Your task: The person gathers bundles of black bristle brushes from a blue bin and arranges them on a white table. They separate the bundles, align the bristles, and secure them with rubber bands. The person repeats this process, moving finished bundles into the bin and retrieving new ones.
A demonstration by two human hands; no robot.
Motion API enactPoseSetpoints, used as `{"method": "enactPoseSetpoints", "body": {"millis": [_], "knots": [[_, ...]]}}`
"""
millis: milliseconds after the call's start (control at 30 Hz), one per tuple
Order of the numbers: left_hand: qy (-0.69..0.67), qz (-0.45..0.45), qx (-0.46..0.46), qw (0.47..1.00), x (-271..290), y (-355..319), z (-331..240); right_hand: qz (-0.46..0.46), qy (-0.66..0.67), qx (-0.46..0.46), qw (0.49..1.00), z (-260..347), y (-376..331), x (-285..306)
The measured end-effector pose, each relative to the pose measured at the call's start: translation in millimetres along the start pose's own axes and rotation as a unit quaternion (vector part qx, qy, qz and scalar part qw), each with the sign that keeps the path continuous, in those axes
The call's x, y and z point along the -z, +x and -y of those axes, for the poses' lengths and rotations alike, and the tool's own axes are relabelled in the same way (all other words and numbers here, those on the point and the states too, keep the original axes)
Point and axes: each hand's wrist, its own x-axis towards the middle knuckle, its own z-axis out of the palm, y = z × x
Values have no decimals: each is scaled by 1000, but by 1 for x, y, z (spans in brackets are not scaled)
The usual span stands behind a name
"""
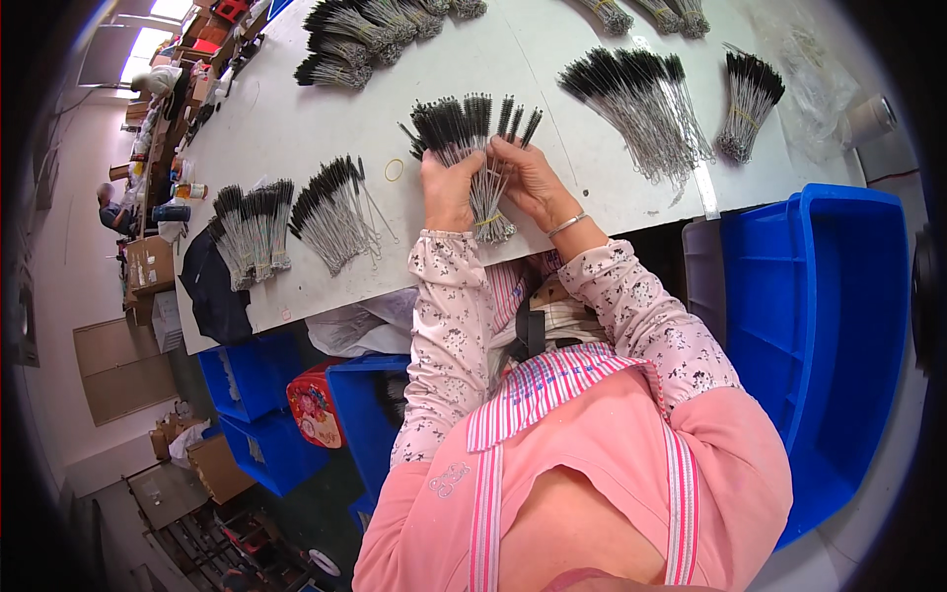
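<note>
Near the table's front edge, my left hand and my right hand are closed around a bunch of small wire-handled brushes. Black bristle heads fan out above my fingers, a few apart on the right. The looped wire ends gather below, with what looks like a band around them. To the left on the table lies a loose yellow rubber band. Beyond it are a loose heap of brushes and a group of brush bunches. My fingertips are partly hidden among the wires.
A loose brush pile and a tied bunch lie right on the white table. More bundles are at the far side. A clear plastic bag lies far right. Blue bins stand below; two people are at the far left.
</note>
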Motion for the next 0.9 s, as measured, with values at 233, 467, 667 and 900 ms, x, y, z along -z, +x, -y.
{"method": "enactPoseSetpoints", "body": {"millis": [233, 467, 667, 900], "knots": [[15, -10, -15, 1000, -4, -3, -1, 19, -74, 36, 996, 2, -2, -9], [-89, 49, 71, 992, 5, -5, -13, 6, -7, -7, 1000, 6, -3, -1], [-13, 9, 6, 1000, 2, -7, -1, 11, -18, 10, 1000, 7, -9, -13], [-34, 18, 17, 999, 7, -6, 4, 2, -28, -14, 1000, 6, 2, -1]]}}
